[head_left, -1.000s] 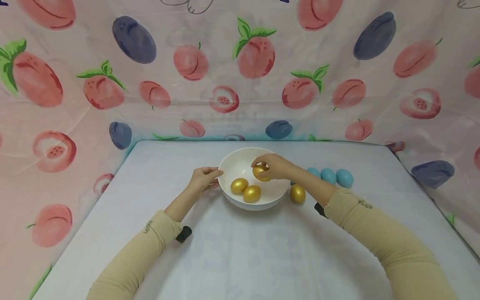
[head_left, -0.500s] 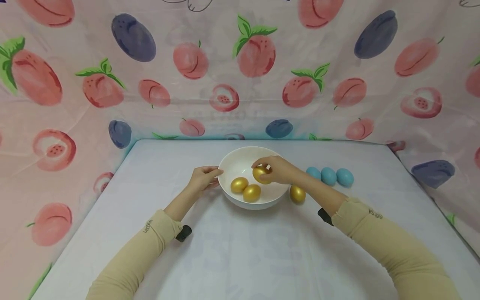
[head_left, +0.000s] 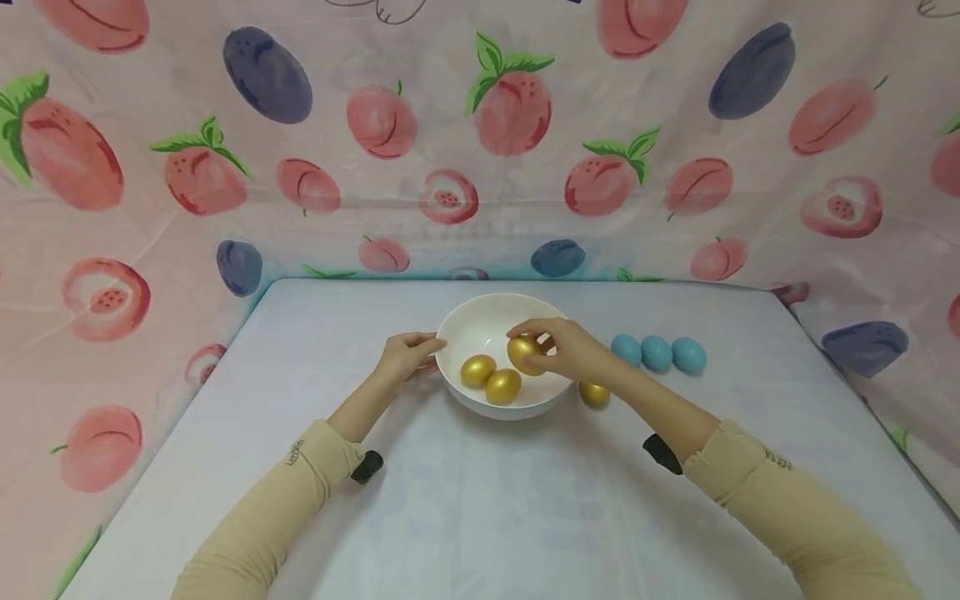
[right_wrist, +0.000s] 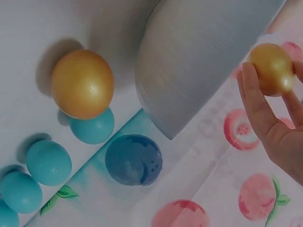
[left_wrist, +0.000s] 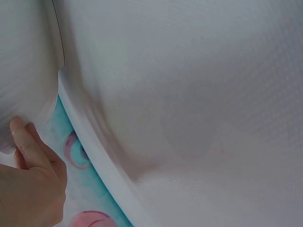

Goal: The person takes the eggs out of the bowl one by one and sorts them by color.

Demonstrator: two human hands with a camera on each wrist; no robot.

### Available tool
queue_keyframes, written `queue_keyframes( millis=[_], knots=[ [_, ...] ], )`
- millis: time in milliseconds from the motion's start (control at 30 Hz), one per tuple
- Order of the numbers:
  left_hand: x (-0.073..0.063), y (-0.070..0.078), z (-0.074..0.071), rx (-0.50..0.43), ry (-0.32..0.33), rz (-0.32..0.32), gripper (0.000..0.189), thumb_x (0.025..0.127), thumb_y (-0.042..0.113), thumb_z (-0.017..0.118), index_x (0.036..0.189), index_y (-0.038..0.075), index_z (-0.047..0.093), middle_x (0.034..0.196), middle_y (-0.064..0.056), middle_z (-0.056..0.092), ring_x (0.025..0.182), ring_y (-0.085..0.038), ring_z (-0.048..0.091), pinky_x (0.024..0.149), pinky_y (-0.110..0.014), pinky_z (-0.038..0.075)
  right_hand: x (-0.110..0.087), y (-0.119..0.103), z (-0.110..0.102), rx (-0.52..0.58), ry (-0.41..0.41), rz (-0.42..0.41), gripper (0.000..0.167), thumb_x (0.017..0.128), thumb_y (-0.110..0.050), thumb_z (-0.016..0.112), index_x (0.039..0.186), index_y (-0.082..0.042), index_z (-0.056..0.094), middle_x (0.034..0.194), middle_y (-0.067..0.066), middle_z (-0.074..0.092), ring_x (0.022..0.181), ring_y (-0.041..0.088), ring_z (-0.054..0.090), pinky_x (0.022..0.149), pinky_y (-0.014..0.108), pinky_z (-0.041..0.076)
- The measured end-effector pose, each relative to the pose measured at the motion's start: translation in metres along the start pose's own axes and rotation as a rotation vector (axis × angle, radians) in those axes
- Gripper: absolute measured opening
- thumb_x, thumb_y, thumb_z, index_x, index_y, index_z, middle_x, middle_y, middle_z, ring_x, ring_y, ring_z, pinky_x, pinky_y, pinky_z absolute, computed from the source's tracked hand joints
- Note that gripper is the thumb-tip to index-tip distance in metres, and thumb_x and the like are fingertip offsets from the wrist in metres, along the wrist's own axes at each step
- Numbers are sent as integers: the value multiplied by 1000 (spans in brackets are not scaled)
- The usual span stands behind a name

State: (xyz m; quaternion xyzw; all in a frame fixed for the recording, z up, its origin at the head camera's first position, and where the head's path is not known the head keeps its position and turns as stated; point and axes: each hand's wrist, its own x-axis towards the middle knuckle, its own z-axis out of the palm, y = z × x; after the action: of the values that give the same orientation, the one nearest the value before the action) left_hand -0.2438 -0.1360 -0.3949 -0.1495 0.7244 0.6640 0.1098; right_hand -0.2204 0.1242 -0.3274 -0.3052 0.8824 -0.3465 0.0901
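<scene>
A white bowl (head_left: 468, 333) stands on the table with two golden eggs (head_left: 503, 387) lying inside it. My left hand (head_left: 405, 358) grips the bowl's left rim, thumb over the edge and fingers against the outside. Over the right part of the bowl, my right hand (head_left: 573, 350) pinches another golden egg (head_left: 523, 353) between thumb and fingers. The right wrist view shows this held egg (right_wrist: 272, 69) raised above the rim. One more golden egg (head_left: 595, 395) sits on the table just right of the bowl, partly hidden by the right hand in the head view.
Several blue eggs (head_left: 657, 353) lie in a row right of the bowl; the right wrist view shows one blue egg (right_wrist: 93, 126) partly behind the loose golden egg. A fruit-print cloth (head_left: 517, 192) hangs behind the white table (head_left: 480, 500) and along its sides.
My right hand, still holding the golden egg, has shifted slightly to the right and toward me, and the right forearm has swung right. The left hand and the bowl stay put.
</scene>
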Motion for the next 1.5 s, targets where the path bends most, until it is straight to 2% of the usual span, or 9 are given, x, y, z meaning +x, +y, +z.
queue_keyframes(
  millis=[300, 533, 900, 1067, 1200, 1433, 1500],
  knots=[
    [4, -3, 1, -9, -6, -5, 42, 87, 17, 66, 125, 0, 57, 118, -16, 62, 69, -6, 64, 69, -18, 60, -15, 5, -1, 23, 82, -40, 36, 86, -6, 67, 121, 0, 60, 118, 15, 64, 106, 31, 58, 88, 39, 57],
    [3, -1, 4, -5, -4, -4, 42, 87, 17, 66, 125, -1, 57, 119, -16, 61, 71, -7, 64, 69, -17, 60, -27, 9, -1, 16, 135, -1, 37, 86, -7, 67, 121, 0, 59, 118, 17, 62, 102, 33, 59, 86, 41, 58],
    [1, 0, 4, -16, -2, 15, 41, 87, 15, 66, 123, -3, 57, 109, -12, 63, 71, -8, 65, 69, -17, 60, -43, 12, -11, 17, 139, 52, 37, 89, -10, 64, 125, -4, 58, 122, 17, 60, 104, 32, 57, 90, 46, 56],
    [1, 2, 3, -16, -4, 16, 41, 87, 15, 65, 123, -3, 57, 109, -12, 63, 71, -7, 65, 69, -17, 60, -48, 15, -18, 7, 147, 89, 39, 89, -11, 65, 126, -5, 57, 126, 16, 59, 102, 32, 59, 89, 45, 57],
    [1, 2, 2, -12, -7, 17, 41, 87, 15, 65, 124, -3, 57, 109, -12, 63, 69, -6, 64, 68, -17, 59, -54, 20, -22, -6, 154, 95, 40, 88, -13, 65, 127, -5, 57, 126, 17, 58, 101, 32, 59, 83, 40, 59],
    [1, 3, 1, -17, -12, 21, 41, 88, 15, 65, 123, -4, 57, 107, -12, 64, 69, -7, 65, 68, -16, 59, -70, 26, -30, -20, 178, 92, 40, 89, -17, 65, 126, -3, 56, 124, 17, 61, 102, 32, 59, 87, 46, 57],
    [0, 3, 1, -16, -16, 22, 41, 88, 15, 65, 123, -5, 57, 108, -13, 64, 69, -7, 65, 68, -17, 60, -74, 29, -32, -27, 191, 84, 40, 89, -15, 65, 126, -2, 57, 123, 17, 61, 100, 32, 61, 85, 43, 58]
  ],
)
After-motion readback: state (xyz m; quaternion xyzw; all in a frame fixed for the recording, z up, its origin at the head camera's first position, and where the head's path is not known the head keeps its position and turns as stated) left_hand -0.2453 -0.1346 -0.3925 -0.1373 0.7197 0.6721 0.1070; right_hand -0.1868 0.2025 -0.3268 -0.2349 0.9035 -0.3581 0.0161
